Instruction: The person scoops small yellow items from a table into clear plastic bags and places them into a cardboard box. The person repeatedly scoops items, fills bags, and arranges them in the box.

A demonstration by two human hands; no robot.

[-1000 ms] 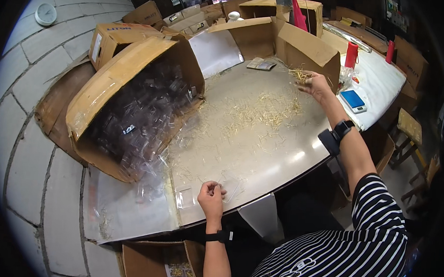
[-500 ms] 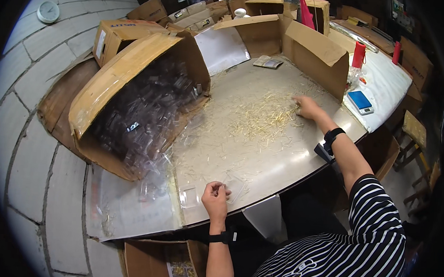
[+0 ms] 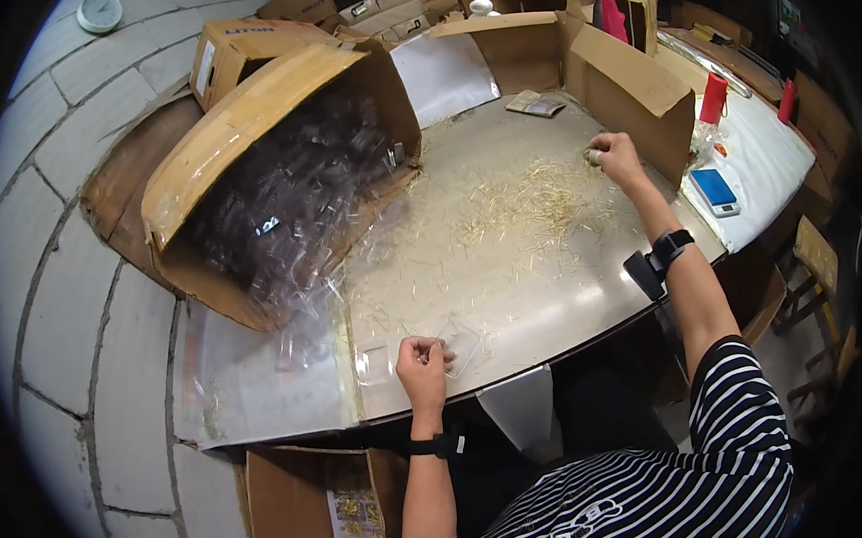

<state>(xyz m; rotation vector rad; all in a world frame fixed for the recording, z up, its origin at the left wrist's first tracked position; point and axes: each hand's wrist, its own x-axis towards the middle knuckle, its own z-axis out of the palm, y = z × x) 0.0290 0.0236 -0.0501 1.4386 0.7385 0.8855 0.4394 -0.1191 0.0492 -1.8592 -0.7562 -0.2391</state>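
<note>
My left hand (image 3: 425, 373) is at the table's near edge, its fingers curled together. A clear plastic case (image 3: 461, 349) lies right beside its fingertips, and another clear flat piece (image 3: 373, 365) is on its other side. Whatever the left fingers hold is hidden. Out at the far right of the table, my right hand (image 3: 618, 160) has thumb and fingers pinched together, with something small at the tips that I cannot make out. Below and left of it spreads a loose pile of thin gold-coloured pins (image 3: 540, 202).
A large tilted carton (image 3: 251, 88) full of clear plastic cases (image 3: 289, 205) stands at left. Cardboard walls (image 3: 627, 71) border the far side. A blue-topped scale (image 3: 713, 188) and a red cylinder (image 3: 714, 97) stand at right. Below the near edge is an open carton (image 3: 291, 498) with gold-filled packs.
My right hand has lifted from the pin pile and moved farther away, its fingers now pinched. My left hand stays beside the clear case. The whole view has shifted slightly.
</note>
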